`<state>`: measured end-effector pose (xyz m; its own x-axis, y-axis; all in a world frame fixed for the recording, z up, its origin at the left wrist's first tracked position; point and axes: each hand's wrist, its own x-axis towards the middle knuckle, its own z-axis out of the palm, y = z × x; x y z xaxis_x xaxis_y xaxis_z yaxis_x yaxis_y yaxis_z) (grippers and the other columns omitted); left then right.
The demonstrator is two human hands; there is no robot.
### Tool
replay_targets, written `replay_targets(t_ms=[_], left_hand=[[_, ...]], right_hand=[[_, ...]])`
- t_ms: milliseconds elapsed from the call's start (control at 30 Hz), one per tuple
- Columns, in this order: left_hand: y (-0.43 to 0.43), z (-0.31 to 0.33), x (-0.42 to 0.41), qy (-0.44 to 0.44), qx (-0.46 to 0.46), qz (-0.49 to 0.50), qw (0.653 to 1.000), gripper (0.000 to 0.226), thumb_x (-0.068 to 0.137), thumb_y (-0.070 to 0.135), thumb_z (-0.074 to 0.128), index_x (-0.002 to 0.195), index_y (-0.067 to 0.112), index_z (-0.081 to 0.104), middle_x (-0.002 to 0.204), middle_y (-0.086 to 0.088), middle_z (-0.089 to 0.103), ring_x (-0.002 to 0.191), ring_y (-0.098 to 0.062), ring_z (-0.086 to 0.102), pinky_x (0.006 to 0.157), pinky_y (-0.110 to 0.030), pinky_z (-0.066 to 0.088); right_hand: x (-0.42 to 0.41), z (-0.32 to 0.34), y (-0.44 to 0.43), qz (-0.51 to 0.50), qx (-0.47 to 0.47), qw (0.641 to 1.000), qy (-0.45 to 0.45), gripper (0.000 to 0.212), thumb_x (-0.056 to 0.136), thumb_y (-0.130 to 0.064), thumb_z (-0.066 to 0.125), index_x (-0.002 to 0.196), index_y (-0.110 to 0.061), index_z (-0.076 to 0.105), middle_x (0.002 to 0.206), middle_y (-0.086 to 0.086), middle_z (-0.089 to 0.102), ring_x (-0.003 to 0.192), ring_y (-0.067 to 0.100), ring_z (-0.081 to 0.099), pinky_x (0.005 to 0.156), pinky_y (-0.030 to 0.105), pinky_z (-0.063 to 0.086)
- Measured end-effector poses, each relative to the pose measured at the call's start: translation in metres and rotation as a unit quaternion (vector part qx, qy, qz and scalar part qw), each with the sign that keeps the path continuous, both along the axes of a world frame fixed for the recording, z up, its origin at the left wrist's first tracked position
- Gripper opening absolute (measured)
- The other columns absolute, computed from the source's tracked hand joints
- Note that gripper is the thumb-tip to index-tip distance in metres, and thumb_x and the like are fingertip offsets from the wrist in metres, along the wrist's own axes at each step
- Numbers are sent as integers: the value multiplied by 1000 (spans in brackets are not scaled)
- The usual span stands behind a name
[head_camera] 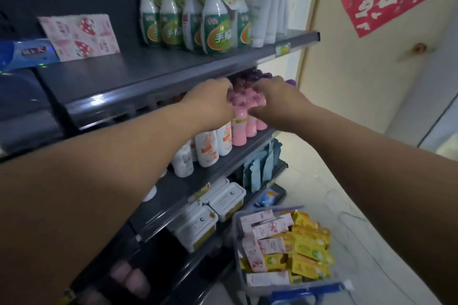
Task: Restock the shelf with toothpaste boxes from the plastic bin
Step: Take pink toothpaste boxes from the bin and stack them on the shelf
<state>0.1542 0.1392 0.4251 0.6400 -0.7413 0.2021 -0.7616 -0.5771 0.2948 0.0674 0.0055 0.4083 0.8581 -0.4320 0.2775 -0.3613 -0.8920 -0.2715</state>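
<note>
Left hand and right hand curl fingers round pink bottles on dark shelf; bin on pale floor.

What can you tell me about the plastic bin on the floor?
The plastic bin is translucent grey with blue handle parts, upright on the pale floor at the foot of the shelf unit. Pink-and-white toothpaste boxes and yellow boxes lie jumbled in it. Left hand and right hand are raised, not touching it.

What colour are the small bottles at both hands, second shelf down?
Pink; the bottles show best in the head view.
</note>
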Motion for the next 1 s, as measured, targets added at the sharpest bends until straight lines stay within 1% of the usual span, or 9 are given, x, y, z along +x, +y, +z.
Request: replay_targets(t_ms=[100, 233, 433, 567, 667, 733, 800, 933, 1000], left_hand=[[-39, -32, -17, 28, 25, -16, 999, 47, 85, 29, 66, 128, 15, 51, 126, -5, 56, 112, -25, 54, 95, -38, 46], [-90, -75, -40, 69, 53, -41, 995, 48, 85, 32, 67, 127, 18, 51, 121, -3, 57, 105, -23, 55, 87, -33, 48], [-140, -141, -55, 92, 105, -30, 990, 51, 85, 34, 67, 128, 14, 49, 123, -7, 54, 107, -26, 54, 88, -38, 48], [-150, -186, -57, 132, 123, -18, 983, 43, 89, 27, 63, 127, 12, 51, 127, -4, 53, 111, -24, 52, 86, -28, 43], [-153, -220, -51, 162, 147, 12, 976, 45, 87, 28, 64, 128, 15, 49, 127, -7, 53, 110, -26, 53, 89, -36, 47], [-153, -243, -46, 182, 164, 34, 969, 53, 87, 30, 64, 134, 15, 44, 133, -9, 49, 116, -27, 51, 92, -37, 46], [-151, -265, -42, 196, 168, 51, 965, 57, 85, 33, 66, 134, 14, 44, 134, -10, 46, 119, -27, 49, 95, -39, 44], [-146, -308, -32, 224, 177, 77, 955, 59, 83, 36, 69, 131, 14, 45, 130, -10, 49, 113, -28, 51, 93, -40, 46], [-145, -329, -28, 233, 191, 83, 950, 64, 82, 40, 70, 133, 12, 44, 131, -10, 49, 114, -29, 51, 94, -41, 45]], right_hand=[[-22, -29, -32, -15, 17, 999, 26, 52, 87, -34, 66, 133, -16, 49, 134, 10, 48, 117, 30, 51, 89, 34, 42], [-47, -73, -75, -29, 45, 997, 62, 52, 88, -33, 65, 134, -15, 48, 133, 12, 47, 116, 30, 52, 92, 35, 44], [-66, -146, -125, -45, 91, 987, 126, 53, 87, -36, 64, 133, -15, 47, 131, 13, 47, 116, 32, 51, 92, 37, 43], [-64, -192, -142, -27, 108, 981, 162, 56, 86, -34, 66, 135, -16, 46, 128, 14, 47, 115, 33, 52, 91, 37, 43], [-57, -227, -147, 1, 121, 977, 177, 50, 83, -29, 67, 128, -14, 51, 125, 15, 50, 112, 35, 53, 92, 40, 47], [-52, -251, -149, 17, 129, 972, 197, 49, 83, -27, 67, 127, -12, 51, 126, 16, 49, 113, 36, 53, 92, 39, 47], [-46, -273, -150, 32, 132, 966, 220, 51, 84, -28, 68, 128, -10, 51, 126, 17, 49, 113, 35, 53, 92, 39, 47], [-33, -314, -153, 63, 136, 957, 250, 58, 84, -33, 70, 133, -11, 48, 131, 17, 49, 118, 34, 51, 96, 39, 45], [-25, -335, -154, 77, 133, 951, 268, 56, 84, -33, 69, 132, -11, 48, 132, 17, 48, 117, 35, 51, 94, 37, 44]])
